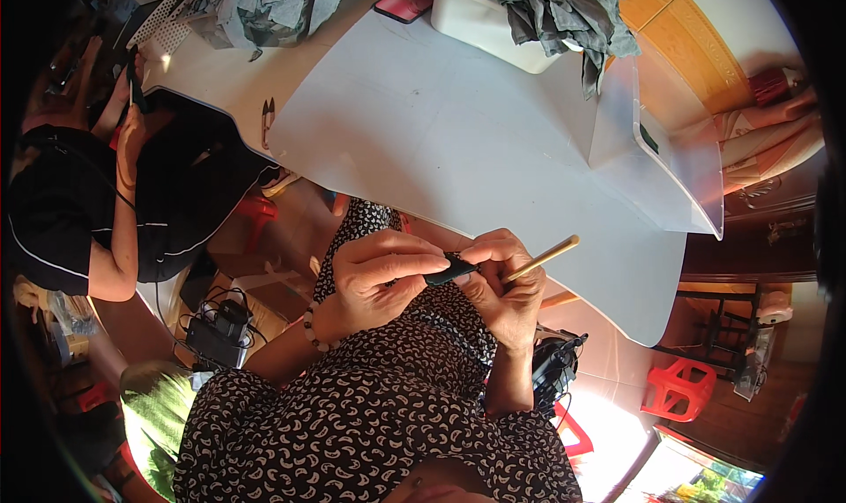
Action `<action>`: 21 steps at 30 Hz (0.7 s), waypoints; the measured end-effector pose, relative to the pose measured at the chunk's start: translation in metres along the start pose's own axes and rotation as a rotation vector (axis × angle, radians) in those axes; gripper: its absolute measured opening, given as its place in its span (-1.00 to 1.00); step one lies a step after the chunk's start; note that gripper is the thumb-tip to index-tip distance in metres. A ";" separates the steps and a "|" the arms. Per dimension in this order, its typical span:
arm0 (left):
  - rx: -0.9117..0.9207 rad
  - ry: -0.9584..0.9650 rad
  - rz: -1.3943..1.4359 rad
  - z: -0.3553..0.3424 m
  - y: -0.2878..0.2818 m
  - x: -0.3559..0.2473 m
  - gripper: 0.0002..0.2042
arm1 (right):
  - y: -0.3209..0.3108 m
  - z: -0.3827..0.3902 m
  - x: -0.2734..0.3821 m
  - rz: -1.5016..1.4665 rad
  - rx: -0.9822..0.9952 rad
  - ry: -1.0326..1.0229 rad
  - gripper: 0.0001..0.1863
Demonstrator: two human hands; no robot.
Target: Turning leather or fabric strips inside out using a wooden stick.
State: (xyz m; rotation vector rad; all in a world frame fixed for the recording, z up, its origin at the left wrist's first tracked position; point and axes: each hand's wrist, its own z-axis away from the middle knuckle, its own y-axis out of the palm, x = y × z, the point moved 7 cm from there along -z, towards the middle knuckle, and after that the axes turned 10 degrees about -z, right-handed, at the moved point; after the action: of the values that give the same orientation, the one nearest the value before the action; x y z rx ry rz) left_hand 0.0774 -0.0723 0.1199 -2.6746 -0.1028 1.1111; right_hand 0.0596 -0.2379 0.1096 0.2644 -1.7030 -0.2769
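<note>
Between my two hands, above my lap, is a small dark green piece of cloth (449,271). My left hand (374,274) pinches its left end between thumb and fingers, and a beaded bracelet circles that wrist. The thumb and forefinger of my right hand (504,291) grip the cloth's right end. A thin wooden stick (551,254) also lies in my right hand, poking out past the fingers toward the upper right. Part of the stick is hidden by those fingers. Both hands are just off the near edge of the grey table (423,133).
A white tub (480,31) heaped with grey cloth pieces (564,18) stands at the table's far side. Right of it is a clear plastic bin (661,150). Two pens (267,124) and a phone (405,0) lie on top. At left, another person (79,212) handles dark cloth.
</note>
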 end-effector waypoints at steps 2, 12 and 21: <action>-0.017 0.002 -0.009 0.000 -0.002 0.000 -0.71 | 0.010 -0.004 0.010 -0.002 0.020 -0.031 -0.83; -0.068 -0.390 0.540 0.004 0.040 0.014 -0.79 | 0.007 -0.007 0.022 0.111 0.031 0.058 -0.93; 0.424 -0.726 0.793 0.007 0.101 0.005 -0.83 | -0.040 -0.030 0.086 0.514 -0.246 -0.199 -0.88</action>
State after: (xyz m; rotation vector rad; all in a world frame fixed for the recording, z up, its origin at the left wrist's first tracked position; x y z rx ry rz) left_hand 0.0729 -0.1676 0.0862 -1.8174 1.0114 1.9919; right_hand 0.0778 -0.3052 0.1806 -0.3925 -1.8457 -0.1288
